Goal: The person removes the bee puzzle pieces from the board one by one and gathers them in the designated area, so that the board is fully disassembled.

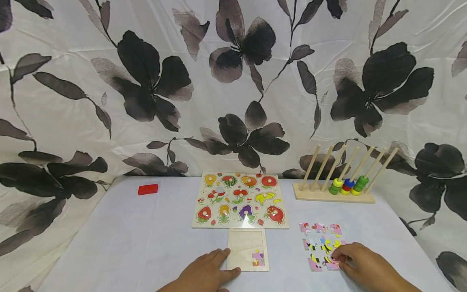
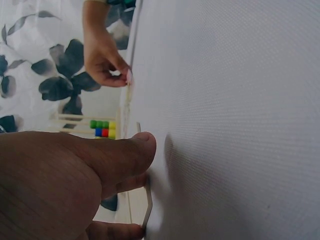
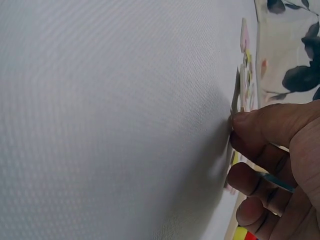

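My left hand (image 1: 208,271) rests at the left edge and lower corner of a shallow wooden puzzle tray (image 1: 240,245), fingers extended. One pink jigsaw piece (image 1: 258,258) lies in the tray's lower right corner. Over to the right, my right hand (image 1: 361,263) pinches a puzzle piece (image 3: 236,92) between thumb and fingertip, its edge tilted up from the cloth in the right wrist view. Several loose pink and yellow pieces (image 1: 314,263) lie in rows about that hand. Most of the pinched piece is hidden by my fingers.
Behind the tray lies a fruit peg puzzle board (image 1: 226,202). A wooden bead stacker (image 1: 310,194) with upright rods and coloured beads stands at the back right. A red block (image 1: 147,189) sits at the back left. Floral cloth (image 1: 204,101) hangs behind the white table (image 1: 120,243).
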`<move>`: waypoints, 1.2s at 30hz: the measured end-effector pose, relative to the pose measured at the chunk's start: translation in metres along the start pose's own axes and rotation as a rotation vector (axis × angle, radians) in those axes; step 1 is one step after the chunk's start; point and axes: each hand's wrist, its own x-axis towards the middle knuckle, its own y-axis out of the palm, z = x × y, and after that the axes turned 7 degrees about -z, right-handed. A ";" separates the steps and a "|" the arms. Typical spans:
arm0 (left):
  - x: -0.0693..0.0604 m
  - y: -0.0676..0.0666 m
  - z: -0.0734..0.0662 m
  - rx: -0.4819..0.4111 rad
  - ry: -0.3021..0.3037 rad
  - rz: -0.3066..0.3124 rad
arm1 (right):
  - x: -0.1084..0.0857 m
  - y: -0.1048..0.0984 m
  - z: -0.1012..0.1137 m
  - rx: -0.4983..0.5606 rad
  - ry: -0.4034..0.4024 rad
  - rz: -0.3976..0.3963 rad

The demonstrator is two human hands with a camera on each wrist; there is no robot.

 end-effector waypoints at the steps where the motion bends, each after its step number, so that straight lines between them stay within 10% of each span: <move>1: 0.000 0.000 0.000 0.001 0.003 -0.002 | 0.000 0.000 0.001 0.000 0.011 0.007; 20: 0.001 0.001 0.001 0.009 -0.004 0.007 | 0.003 0.000 0.003 -0.018 0.036 0.033; 36: 0.000 -0.005 -0.001 -0.004 -0.014 0.012 | 0.009 -0.005 0.040 -0.028 -0.208 -0.120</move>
